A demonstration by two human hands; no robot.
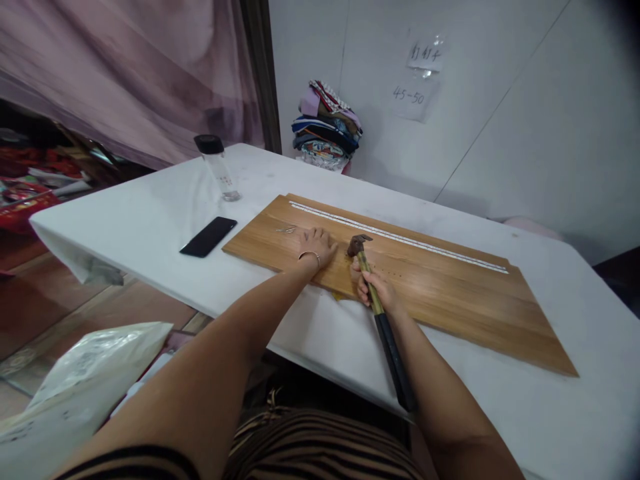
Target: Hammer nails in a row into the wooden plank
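My left hand [318, 246] lies flat on a long wooden board [450, 293], fingers stretched out, with a bracelet at the wrist. My right hand [376, 288] is wrapped round the wooden part of a claw hammer's handle [373, 293], close below the head. The rusty hammer head [358, 245] is just above or on the board; I cannot tell which. Its black grip [395, 360] points back along my right forearm. Several loose nails [286, 231] lie on the board left of my left hand. A row of small dark marks [395, 273] runs across the wood right of the hammer.
A white strip [400, 237] runs along the board's far edge. On the white-covered table [135, 207], a black phone [209, 237] and a clear bottle [223, 173] are at left. Folded clothes [327, 130] are stacked by the wall. A plastic bag [85, 373] is at lower left.
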